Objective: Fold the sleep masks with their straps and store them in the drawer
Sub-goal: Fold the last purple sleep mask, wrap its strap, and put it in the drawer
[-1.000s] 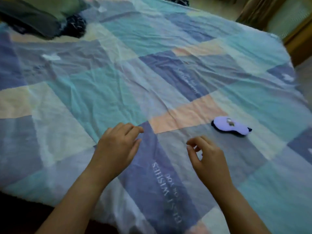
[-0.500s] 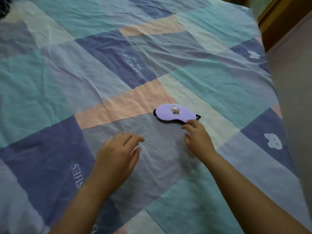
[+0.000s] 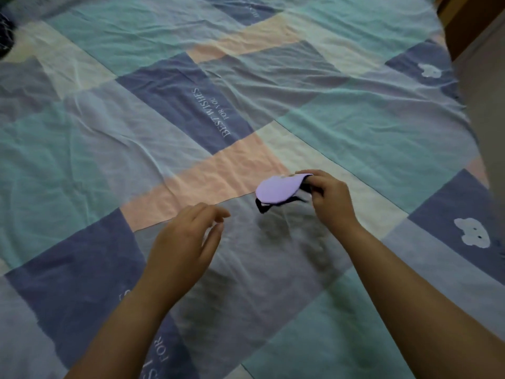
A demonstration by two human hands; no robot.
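A lilac sleep mask (image 3: 277, 191) with a black strap hangs just above the bedspread, tilted, its plain side toward me. My right hand (image 3: 329, 199) pinches its right end between thumb and fingers. The black strap (image 3: 263, 208) dangles below the mask's left end. My left hand (image 3: 188, 239) hovers to the left of the mask, fingers apart, holding nothing, a short gap from the strap. No drawer is in view.
A patchwork bedspread (image 3: 169, 127) in teal, blue, peach and cream covers the bed. The bed's right edge (image 3: 475, 149) drops to the floor, with wooden furniture (image 3: 464, 26) at the top right. A dark item (image 3: 5, 36) lies at the far left edge.
My right hand reached the mask lying flat on the bedspread, took hold of its right end and lifted it. My left hand stayed open to the left.
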